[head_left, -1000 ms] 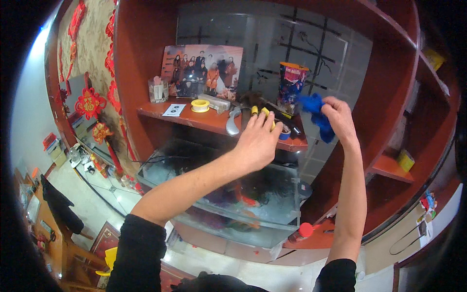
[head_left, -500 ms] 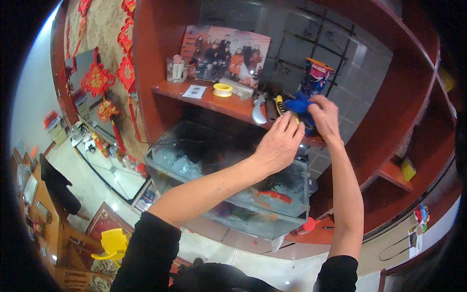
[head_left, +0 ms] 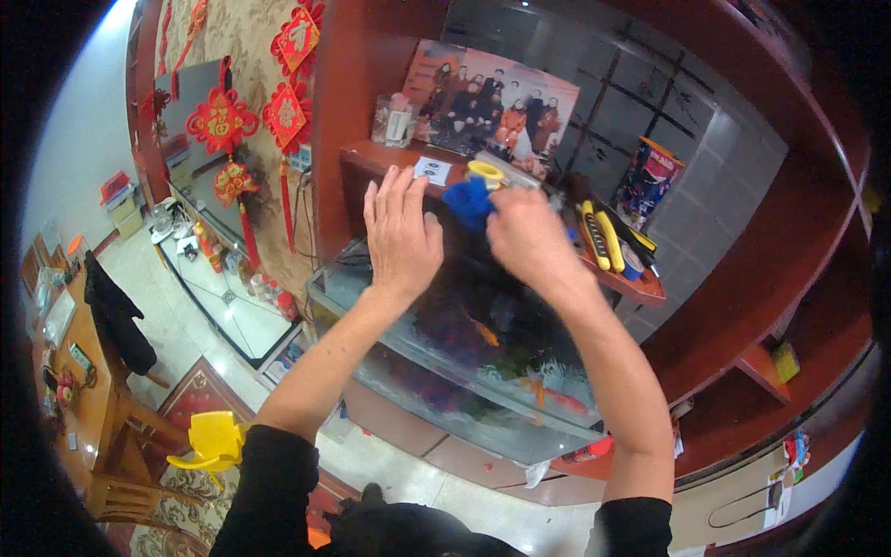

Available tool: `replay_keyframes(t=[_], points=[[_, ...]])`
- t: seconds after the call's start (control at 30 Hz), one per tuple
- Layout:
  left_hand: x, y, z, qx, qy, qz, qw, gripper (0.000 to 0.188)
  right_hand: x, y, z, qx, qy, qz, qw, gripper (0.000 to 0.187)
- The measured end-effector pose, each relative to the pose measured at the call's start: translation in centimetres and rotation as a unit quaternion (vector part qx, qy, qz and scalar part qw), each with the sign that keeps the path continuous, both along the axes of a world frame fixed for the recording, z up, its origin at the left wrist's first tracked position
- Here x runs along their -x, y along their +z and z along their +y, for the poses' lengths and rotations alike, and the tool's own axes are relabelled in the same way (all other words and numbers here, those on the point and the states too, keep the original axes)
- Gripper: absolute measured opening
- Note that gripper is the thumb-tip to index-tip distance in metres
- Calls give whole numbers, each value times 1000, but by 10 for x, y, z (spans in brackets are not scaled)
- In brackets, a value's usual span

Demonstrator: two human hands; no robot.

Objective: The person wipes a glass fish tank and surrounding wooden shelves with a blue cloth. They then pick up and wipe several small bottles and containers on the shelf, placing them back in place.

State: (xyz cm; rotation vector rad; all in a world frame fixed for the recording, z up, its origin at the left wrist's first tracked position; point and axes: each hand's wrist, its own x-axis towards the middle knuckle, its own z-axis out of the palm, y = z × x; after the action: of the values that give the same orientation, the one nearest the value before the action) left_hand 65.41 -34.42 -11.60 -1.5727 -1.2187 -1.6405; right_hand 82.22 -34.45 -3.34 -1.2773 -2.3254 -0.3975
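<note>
My right hand (head_left: 534, 232) is closed on a crumpled blue cloth (head_left: 471, 204) at the front of a red-brown shelf (head_left: 367, 158). The cloth lies just before a yellow tape roll (head_left: 488, 172) and partly hides what is behind it. Nothing is in my left hand (head_left: 405, 232), whose fingers stretch upward at the shelf's front edge, close to a small white card (head_left: 432, 171). To the right of my right hand, yellow-and-black handled tools (head_left: 601, 237) rest beside a blue roll (head_left: 633, 264).
Below the shelf stands a glass fish tank (head_left: 445, 371) with orange fish. A large group photo (head_left: 497, 104), a clear cup (head_left: 393, 123) and a dark printed packet (head_left: 647, 181) stand on the shelf. At lower left is a yellow chair (head_left: 212, 440).
Both hands have moved left along the shelf, the right one carrying the blue cloth away from the yellow-handled tools. My left hand has come away from those tools. The view has shifted too.
</note>
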Motion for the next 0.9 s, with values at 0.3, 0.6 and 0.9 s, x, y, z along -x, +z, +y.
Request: replay_keyframes(t=[0.3,0.6,0.9], points=[[34,6,29,25,-73,101,992,30,-5,27,4,-60,37,311,948,30],[46,18,56,70,-225,20,972,32,30,21,-7,-105,75,417,900,31],[109,-27,-10,52,-266,-218,938,24,138,-24,60,-82,131,79,985,29]])
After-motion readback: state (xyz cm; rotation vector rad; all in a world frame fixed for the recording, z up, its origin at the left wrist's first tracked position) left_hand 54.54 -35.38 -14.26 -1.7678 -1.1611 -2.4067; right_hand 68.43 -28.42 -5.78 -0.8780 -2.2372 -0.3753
